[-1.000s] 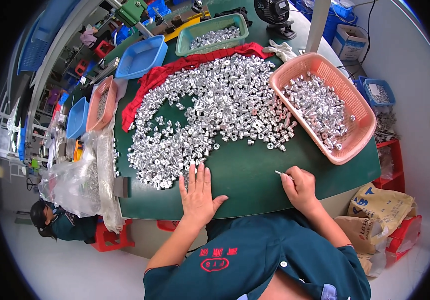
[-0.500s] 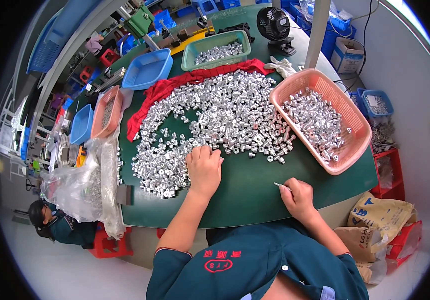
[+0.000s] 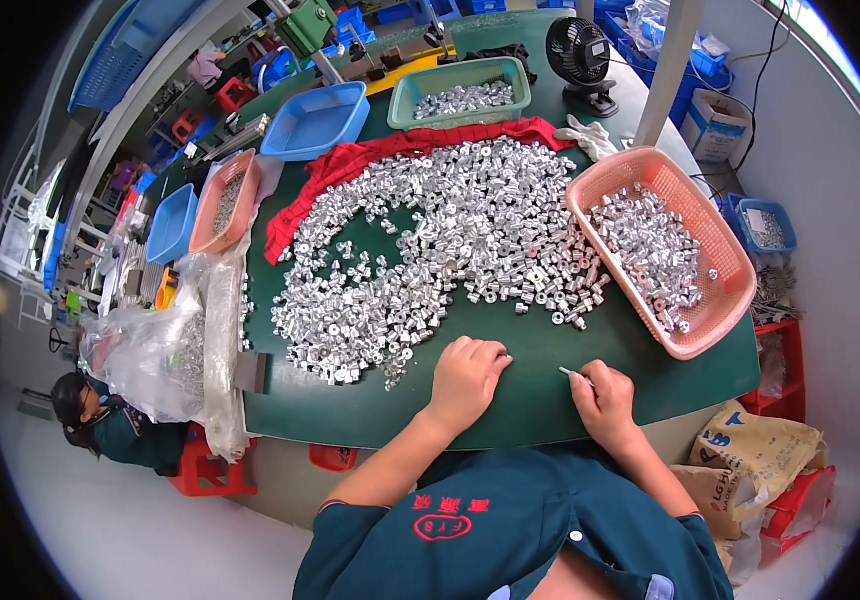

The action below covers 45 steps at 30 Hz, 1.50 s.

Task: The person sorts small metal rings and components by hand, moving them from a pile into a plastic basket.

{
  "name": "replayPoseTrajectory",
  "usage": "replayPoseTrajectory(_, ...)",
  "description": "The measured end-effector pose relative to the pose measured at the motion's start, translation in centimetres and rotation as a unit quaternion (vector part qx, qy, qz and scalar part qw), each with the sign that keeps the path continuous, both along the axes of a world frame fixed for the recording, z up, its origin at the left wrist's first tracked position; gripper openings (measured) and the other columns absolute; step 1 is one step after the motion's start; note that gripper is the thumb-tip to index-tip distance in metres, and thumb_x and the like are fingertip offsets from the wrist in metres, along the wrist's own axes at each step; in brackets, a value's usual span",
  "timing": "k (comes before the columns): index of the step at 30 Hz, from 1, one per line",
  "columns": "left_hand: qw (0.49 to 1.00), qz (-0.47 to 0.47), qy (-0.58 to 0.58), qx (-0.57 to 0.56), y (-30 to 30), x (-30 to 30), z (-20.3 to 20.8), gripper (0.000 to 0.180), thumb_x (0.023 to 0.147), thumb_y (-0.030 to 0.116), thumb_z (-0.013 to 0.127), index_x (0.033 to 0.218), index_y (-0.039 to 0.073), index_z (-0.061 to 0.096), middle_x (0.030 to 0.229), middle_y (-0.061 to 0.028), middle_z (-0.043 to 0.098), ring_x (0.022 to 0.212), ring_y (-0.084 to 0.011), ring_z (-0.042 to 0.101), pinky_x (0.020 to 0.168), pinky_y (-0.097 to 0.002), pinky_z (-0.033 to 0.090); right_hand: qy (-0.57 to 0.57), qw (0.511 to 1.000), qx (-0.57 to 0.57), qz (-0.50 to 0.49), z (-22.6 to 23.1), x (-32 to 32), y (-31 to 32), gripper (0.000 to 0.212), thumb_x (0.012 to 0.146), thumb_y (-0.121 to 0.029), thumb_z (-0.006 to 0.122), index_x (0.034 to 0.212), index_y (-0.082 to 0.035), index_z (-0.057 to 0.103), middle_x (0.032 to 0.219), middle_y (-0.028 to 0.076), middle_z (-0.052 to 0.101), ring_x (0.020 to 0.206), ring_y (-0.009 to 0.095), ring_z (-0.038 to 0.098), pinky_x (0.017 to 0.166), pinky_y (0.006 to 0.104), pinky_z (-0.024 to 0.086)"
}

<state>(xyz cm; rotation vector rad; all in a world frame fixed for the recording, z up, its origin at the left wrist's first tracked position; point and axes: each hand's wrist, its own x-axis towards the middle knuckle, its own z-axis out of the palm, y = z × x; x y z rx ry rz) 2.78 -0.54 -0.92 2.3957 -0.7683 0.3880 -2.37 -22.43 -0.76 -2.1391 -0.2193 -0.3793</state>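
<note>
My left hand (image 3: 465, 380) rests palm down on the green table (image 3: 350, 410), fingers curled under, just in front of the near edge of a wide heap of small silver metal parts (image 3: 450, 240). Whether it holds a part is hidden. My right hand (image 3: 605, 400) lies a little to the right, pinched on a thin metal pin (image 3: 570, 373) that points left toward the other hand. A pink basket (image 3: 730, 300) partly filled with the same parts stands at the right.
A red cloth (image 3: 350, 160) edges the heap's far side. Behind it stand a green tray (image 3: 405, 95) of parts, a blue tray (image 3: 315, 120) and a black fan (image 3: 580, 50). Clear plastic bags (image 3: 160, 350) and small bins (image 3: 225, 195) crowd the left; another person (image 3: 100, 420) sits below.
My left hand reached forward into the heap's near edge, then drew back toward me with fingers curled. The right hand with the pin has barely moved.
</note>
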Motion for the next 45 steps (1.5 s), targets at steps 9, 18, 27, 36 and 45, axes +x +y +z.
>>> replayPoseTrajectory(9,0.624,-0.021,0.545,-0.560,-0.6,-1.9,1.9,0.013,0.094,0.015,0.055,0.098,0.003,0.058,0.081,-0.0055,0.063,0.067,-0.0078,0.053,0.061,-0.0200,0.042,0.014,0.994,0.015,0.110,2.8,1.0,2.3,0.019,0.083,-0.016,0.063,0.076,-0.003,0.052,0.056,0.011,0.054,0.052,0.029,0.057,0.047,0.0381,0.043)
replayPoseTrajectory(18,0.672,-0.016,0.536,-0.511,-0.8,-2.2,1.8,0.013,0.093,0.014,0.056,0.100,0.003,0.058,0.081,-0.0053,0.064,0.069,-0.0075,0.055,0.063,-0.0192,0.043,0.030,0.995,-0.007,0.100,2.9,1.3,2.5,0.020,0.084,-0.017,0.062,0.076,-0.002,0.052,0.057,0.012,0.055,0.053,0.030,0.058,0.047,0.0392,0.044)
replayPoseTrajectory(27,0.685,-0.051,0.520,-0.507,-0.7,-2.2,1.5,0.015,0.092,0.011,0.057,0.104,0.001,0.057,0.086,-0.0072,0.065,0.076,-0.0108,0.060,0.068,-0.0219,0.046,0.074,0.993,-0.005,0.097,3.2,1.0,2.4,0.020,0.087,-0.018,0.059,0.077,-0.002,0.053,0.060,0.014,0.058,0.056,0.032,0.060,0.051,0.0402,0.047)
replayPoseTrajectory(36,0.807,-0.075,0.450,-0.374,-0.9,-2.4,2.0,0.021,0.094,0.013,0.054,0.108,-0.003,0.055,0.086,-0.0081,0.063,0.078,-0.0117,0.060,0.068,-0.0229,0.047,0.162,0.981,0.058,0.094,3.3,1.0,2.0,0.021,0.088,-0.019,0.057,0.079,-0.001,0.054,0.059,0.016,0.057,0.055,0.034,0.059,0.050,0.0407,0.046)
replayPoseTrajectory(45,0.818,-0.054,0.433,-0.374,-1.8,-2.8,2.1,0.022,0.096,0.020,0.051,0.097,-0.001,0.055,0.072,-0.0038,0.058,0.063,-0.0083,0.053,0.057,-0.0211,0.041,-0.022,0.993,-0.024,0.110,3.1,1.1,1.9,0.016,0.079,-0.010,0.064,0.074,-0.003,0.051,0.057,0.010,0.052,0.050,0.029,0.054,0.047,0.0376,0.043)
